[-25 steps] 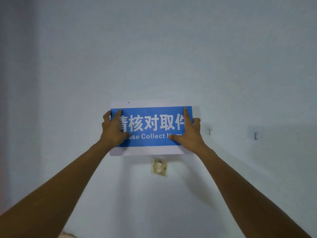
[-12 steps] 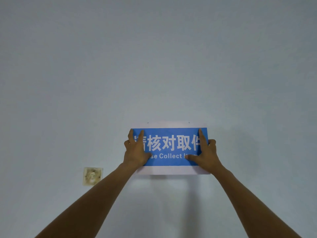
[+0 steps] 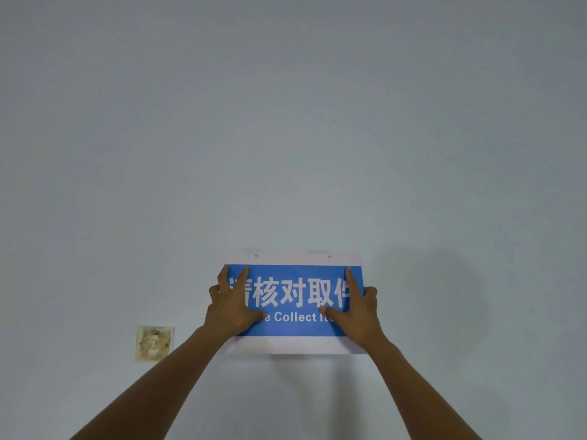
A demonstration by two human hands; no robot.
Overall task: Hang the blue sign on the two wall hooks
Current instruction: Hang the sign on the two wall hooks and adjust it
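Note:
The blue sign (image 3: 293,300) with white lettering and a white border lies flat against the pale wall, upright and level. Two small holes show in its top white margin, left hole (image 3: 256,255) and right hole (image 3: 329,256). My left hand (image 3: 230,308) grips the sign's left edge, thumb across the front. My right hand (image 3: 357,309) grips its right edge, index finger pointing up along the blue panel. The two wall hooks are not visible; whether they sit behind the sign cannot be told.
A stained, yellowed square plate (image 3: 154,343) is set in the wall to the lower left of the sign. The rest of the wall (image 3: 286,122) is plain and pale blue-grey.
One second ago the sign covered the wall above the stained plate, with two hooks visible to its right. Both hands have carried it rightward; the hooks no longer show. Little has changed in the last half second.

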